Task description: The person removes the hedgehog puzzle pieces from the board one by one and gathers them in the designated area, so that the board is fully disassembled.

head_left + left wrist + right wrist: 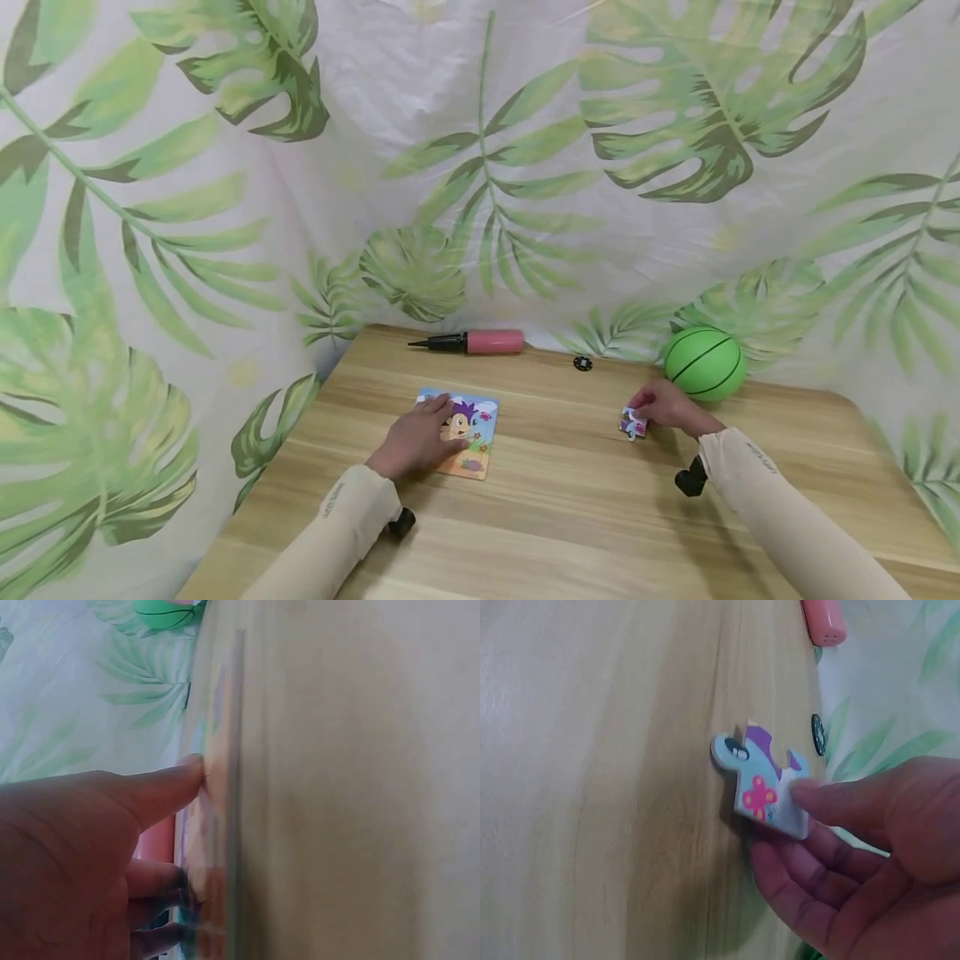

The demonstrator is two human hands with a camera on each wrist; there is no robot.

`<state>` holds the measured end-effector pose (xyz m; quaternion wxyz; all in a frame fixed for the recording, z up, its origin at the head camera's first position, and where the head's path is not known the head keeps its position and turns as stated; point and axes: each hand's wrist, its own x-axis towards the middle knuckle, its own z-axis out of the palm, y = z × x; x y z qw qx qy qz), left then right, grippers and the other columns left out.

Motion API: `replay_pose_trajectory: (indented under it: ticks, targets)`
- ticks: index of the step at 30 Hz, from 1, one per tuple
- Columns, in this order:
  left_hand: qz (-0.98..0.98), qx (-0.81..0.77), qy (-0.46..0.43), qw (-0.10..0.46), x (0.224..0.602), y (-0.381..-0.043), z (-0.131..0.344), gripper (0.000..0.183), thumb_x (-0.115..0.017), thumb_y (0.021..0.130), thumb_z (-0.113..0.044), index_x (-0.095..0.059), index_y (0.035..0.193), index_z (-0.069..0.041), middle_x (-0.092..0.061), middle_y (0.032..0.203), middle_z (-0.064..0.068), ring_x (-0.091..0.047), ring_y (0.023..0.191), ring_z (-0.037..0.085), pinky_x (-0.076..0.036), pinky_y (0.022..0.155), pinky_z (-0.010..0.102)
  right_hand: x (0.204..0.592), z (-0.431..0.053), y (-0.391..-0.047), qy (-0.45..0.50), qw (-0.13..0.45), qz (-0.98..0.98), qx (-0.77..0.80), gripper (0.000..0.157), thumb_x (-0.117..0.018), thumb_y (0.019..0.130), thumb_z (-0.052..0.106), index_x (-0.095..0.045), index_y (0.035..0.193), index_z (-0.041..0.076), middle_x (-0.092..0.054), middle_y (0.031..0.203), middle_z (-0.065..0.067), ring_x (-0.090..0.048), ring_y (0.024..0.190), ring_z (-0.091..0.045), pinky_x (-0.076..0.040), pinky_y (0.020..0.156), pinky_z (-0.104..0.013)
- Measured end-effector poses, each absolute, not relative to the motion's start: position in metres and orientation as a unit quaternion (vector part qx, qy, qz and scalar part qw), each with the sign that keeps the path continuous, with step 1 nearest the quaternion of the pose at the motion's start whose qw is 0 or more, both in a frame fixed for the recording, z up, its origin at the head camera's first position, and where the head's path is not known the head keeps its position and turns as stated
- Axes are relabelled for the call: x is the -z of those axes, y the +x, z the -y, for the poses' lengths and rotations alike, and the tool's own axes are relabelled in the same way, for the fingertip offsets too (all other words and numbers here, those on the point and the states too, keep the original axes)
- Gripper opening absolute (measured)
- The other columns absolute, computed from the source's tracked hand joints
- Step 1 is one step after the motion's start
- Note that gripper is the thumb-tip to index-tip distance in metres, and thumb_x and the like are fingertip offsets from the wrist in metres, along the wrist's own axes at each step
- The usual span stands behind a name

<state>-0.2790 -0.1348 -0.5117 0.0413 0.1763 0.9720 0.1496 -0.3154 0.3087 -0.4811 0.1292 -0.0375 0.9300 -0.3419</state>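
Note:
A square picture puzzle board (483, 454) with a purple-haired cartoon animal lies on the table, left of the middle. My left hand (416, 437) rests on its left part, fingers and thumb spread over the picture and hiding some of it. In the left wrist view the board (235, 787) appears edge-on beneath the thumb. Off to the right, my right hand (667, 406) pinches a small puzzle piece (772, 787) by one corner between thumb and fingers. Pale blue and purple, the piece bears a pink butterfly; it is tilted, close above the wood.
A pink hand pump (495, 342) with a black nozzle lies along the back edge of the wooden table (547, 533). Right of it sits a small black disc (582, 363). A green ball (705, 364) stands behind my right hand. Leaf-print cloth (525, 167) hangs behind the table.

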Motion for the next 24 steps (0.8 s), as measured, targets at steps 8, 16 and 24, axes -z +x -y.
replay_pose_trajectory:
  ticks: [8, 16, 24]
  targets:
    - [-0.97, -0.143, 0.19, 0.044, 0.502, -0.294, 0.135, 0.064, -0.066, 0.095, -0.045, -0.055, 0.142, -0.004, -0.048, 0.154, 0.014, -0.046, 0.142, 0.037, -0.041, 0.116, 0.052, 0.448, -0.289, -0.307, -0.124, 0.051, -0.977, 0.169, 0.026, -0.067, 0.091, 0.014, -0.071, 0.108, -0.007, -0.073, 0.108, -0.025, -0.069, 0.099, -0.039, -0.057, 0.087, -0.048]
    - [-0.967, -0.168, 0.187, 0.026, 0.498, -0.3, 0.154, 0.061, -0.064, 0.097, -0.041, -0.052, 0.145, -0.005, -0.047, 0.154, 0.017, -0.042, 0.145, 0.037, -0.036, 0.119, 0.052, 0.429, -0.211, -0.311, -0.195, 0.015, -0.965, 0.177, 0.025, -0.062, 0.095, 0.016, -0.073, 0.111, 0.001, -0.075, 0.109, -0.018, -0.072, 0.098, -0.03, -0.058, 0.087, -0.045]
    - [-0.957, -0.233, 0.174, 0.001, 0.515, -0.294, 0.167, 0.061, -0.062, 0.099, -0.036, -0.048, 0.147, -0.001, -0.047, 0.155, 0.018, -0.039, 0.146, 0.04, -0.035, 0.119, 0.053, 0.454, -0.092, -0.331, -0.258, 0.039, -0.933, 0.249, 0.022, -0.065, 0.094, 0.008, -0.072, 0.114, 0.003, -0.075, 0.109, -0.013, -0.071, 0.102, -0.026, -0.059, 0.091, -0.039]
